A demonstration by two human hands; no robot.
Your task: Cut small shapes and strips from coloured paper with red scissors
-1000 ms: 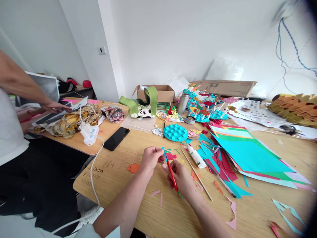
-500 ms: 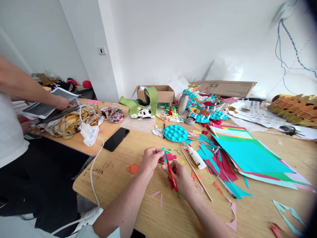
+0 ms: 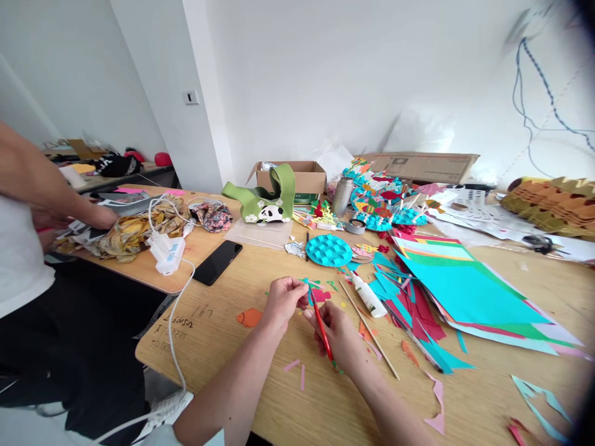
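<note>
My left hand [image 3: 281, 303] is pinched closed on a small teal paper scrap [image 3: 307, 287], held just above the wooden table [image 3: 325, 396]. My right hand [image 3: 340, 336] is closed around red-handled scissors [image 3: 321, 325], whose tip points up to that scrap. Both hands meet at the middle of the table. A glue bottle [image 3: 369, 295] and a thin wooden stick [image 3: 369, 328] lie just right of my hands. An orange paper fish [image 3: 250, 318] lies to the left.
Sheets of coloured paper [image 3: 465, 288] and offcuts cover the right side. A teal folded disc [image 3: 329, 249], a green panda bag [image 3: 266, 201], a cardboard box [image 3: 297, 175], a black phone [image 3: 217, 261] and a white charger [image 3: 166, 251] lie behind. Another person's hand [image 3: 100, 217] rests on papers at the left.
My hands have hardly moved. The other person at the left has lowered the sheets they held and shifted their hand down onto the pile.
</note>
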